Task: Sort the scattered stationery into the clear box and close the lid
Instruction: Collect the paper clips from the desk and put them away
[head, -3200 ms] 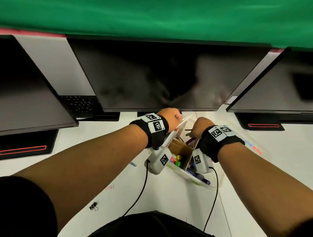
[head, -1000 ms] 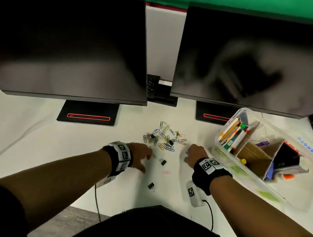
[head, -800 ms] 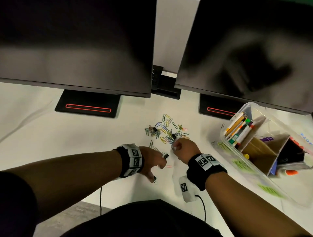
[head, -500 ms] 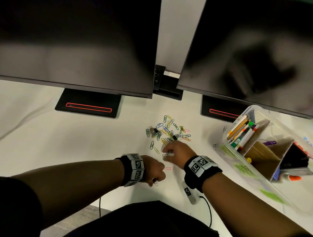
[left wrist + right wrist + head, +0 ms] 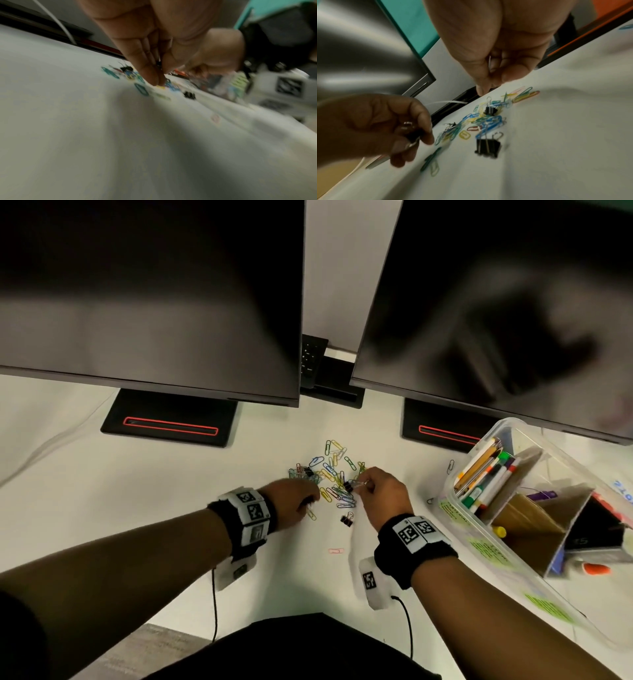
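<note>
Several coloured paper clips [image 5: 334, 474] lie in a heap on the white desk, with a black binder clip [image 5: 348, 486] among them. Another binder clip [image 5: 346, 520] sits just nearer me. My left hand [image 5: 306, 501] reaches down at the heap's left edge, its curled fingers gripping a black binder clip [image 5: 413, 134]. My right hand [image 5: 364, 484] hovers over the heap's right side, fingers curled round a thin pale clip [image 5: 489, 63]. The clear box [image 5: 455, 515] stands open at the right, holding pens [image 5: 486, 474] and cardboard dividers [image 5: 527, 518].
Two dark monitors [image 5: 154, 302] overhang the back of the desk on black bases [image 5: 171, 422]. A pink paper clip [image 5: 335, 550] lies alone nearer me, and a stray clip [image 5: 450, 465] lies beside the box. The desk's front edge [image 5: 164, 628] runs below my left arm.
My left hand picked a binder clip off the near desk and carried it up to the heap. My right hand moved from the nearer binder clip onto the heap's right side.
</note>
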### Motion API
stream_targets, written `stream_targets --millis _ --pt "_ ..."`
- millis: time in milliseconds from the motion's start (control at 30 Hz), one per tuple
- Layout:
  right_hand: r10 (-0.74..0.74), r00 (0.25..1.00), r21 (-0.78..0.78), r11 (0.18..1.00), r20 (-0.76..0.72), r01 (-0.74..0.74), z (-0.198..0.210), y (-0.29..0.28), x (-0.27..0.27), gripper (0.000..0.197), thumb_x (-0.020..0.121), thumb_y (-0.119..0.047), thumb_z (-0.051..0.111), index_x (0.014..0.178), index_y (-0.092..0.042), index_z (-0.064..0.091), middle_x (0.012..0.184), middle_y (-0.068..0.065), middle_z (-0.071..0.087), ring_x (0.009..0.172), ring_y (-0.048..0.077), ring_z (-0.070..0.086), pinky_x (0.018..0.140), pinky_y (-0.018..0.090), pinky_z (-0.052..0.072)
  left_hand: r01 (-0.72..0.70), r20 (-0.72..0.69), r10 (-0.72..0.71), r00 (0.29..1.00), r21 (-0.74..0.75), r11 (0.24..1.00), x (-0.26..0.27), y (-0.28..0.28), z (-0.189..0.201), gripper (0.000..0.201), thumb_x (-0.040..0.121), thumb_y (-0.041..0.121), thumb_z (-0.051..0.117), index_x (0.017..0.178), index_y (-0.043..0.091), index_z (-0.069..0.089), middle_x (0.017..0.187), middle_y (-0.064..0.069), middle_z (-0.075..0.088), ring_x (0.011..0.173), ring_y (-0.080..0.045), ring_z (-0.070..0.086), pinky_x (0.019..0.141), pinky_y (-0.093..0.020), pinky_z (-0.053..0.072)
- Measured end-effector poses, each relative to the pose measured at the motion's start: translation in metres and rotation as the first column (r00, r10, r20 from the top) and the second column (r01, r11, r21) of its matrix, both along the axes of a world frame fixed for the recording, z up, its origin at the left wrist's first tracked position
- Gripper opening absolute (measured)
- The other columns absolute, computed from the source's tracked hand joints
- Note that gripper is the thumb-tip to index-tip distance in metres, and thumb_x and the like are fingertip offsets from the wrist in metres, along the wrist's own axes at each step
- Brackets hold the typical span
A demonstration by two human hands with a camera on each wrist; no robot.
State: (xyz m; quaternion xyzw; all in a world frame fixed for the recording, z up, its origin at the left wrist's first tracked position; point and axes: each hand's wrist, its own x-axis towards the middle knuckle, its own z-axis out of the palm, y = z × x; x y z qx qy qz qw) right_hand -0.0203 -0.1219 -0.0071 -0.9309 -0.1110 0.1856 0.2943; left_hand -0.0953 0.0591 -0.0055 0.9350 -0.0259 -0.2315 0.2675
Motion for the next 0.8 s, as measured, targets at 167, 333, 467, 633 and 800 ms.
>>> stream_targets --millis 167,333,467,633,800 --pt "0.084 0.994 -0.06 0.994 -0.068 -0.088 -0.008 0.008 0.006 0.03 0.089 -0.013 0.059 0.118 -0.014 0.063 0.125 0.01 0.051 0.114 0.025 0.054 0.095 0.02 0.037 -0.34 0.094 0.34 0.936 -0.014 0.94 0.034 0.017 0.006 0.025 0.092 0.012 0.048 0.115 0.015 0.056 0.117 -0.007 0.062 0.105 -0.024 0.059 0.086 -0.026 0.044" --pt "0.232 0.971 -0.17 0.956 -0.06 -0.239 -0.013 0.009 0.0 0.024 0.09 -0.008 0.052 0.109 -0.009 0.068 0.117 0.015 0.056 0.108 0.03 0.056 0.093 0.03 0.043 -0.282 0.057 0.279 0.959 0.051 0.958 0.051 0.013 0.0 0.025 0.092 0.01 0.051 0.117 0.009 0.054 0.12 -0.01 0.057 0.108 -0.025 0.055 0.085 -0.025 0.041" --pt "0.214 0.976 -0.171 0.961 -0.048 -0.219 -0.01 -0.004 -0.004 0.024 0.091 -0.005 0.049 0.104 -0.006 0.069 0.115 0.013 0.062 0.107 0.027 0.057 0.09 0.023 0.039 -0.184 -0.015 0.187 0.982 0.108 0.977 0.052 0.004 -0.006 0.025 0.093 0.011 0.049 0.117 0.007 0.054 0.121 -0.012 0.054 0.111 -0.027 0.053 0.092 -0.03 0.042" --pt "0.15 0.989 -0.081 0.985 -0.01 -0.15 0.0 -0.015 -0.017 0.02 0.089 -0.007 0.053 0.096 -0.011 0.071 0.109 0.008 0.064 0.102 0.024 0.059 0.086 0.021 0.039 -0.125 -0.046 0.133 0.99 0.153 0.98 0.051 0.006 -0.009 0.026 0.093 0.012 0.044 0.117 0.012 0.056 0.121 -0.011 0.053 0.111 -0.028 0.052 0.098 -0.034 0.043" --pt "0.224 0.964 -0.18 0.952 -0.143 -0.248 -0.003 -0.006 -0.03 0.026 0.09 -0.017 0.054 0.113 -0.018 0.066 0.117 0.007 0.061 0.111 0.025 0.056 0.093 0.025 0.039 -0.111 -0.058 0.123 0.991 0.18 0.977 0.053 0.002 -0.004 0.026 0.094 0.016 0.043 0.117 0.014 0.056 0.122 -0.011 0.05 0.109 -0.029 0.053 0.092 -0.031 0.042"
